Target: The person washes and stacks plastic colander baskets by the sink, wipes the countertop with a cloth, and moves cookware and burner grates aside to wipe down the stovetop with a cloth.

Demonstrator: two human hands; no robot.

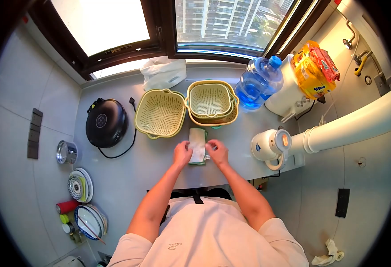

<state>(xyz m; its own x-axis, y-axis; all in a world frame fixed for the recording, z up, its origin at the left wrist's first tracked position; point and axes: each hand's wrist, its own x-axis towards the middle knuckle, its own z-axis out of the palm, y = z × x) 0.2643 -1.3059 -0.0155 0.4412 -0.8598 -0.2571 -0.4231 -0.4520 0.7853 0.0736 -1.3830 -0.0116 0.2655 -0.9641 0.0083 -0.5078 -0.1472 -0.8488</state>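
A folded white cloth (197, 146) with a green edge lies lengthwise on the grey counter, in front of the stacked baskets. My left hand (183, 154) has its fingers curled on the cloth's left edge. On the opposite edge, near a small white tag, my right hand (218, 152) pinches the cloth with bent fingers. Just beyond the cloth stand a yellow-green draining basket (160, 112) and, to its right, a stack of nested baskets (209, 100).
A black round electric pan (107, 123) with its cord lies left. Plates (80, 186) and bowls (90, 221) line the left wall. To the right are a white kettle (270, 147), a blue water jug (258, 83) and a yellow food package (312, 71). A white bag (163, 73) sits by the window.
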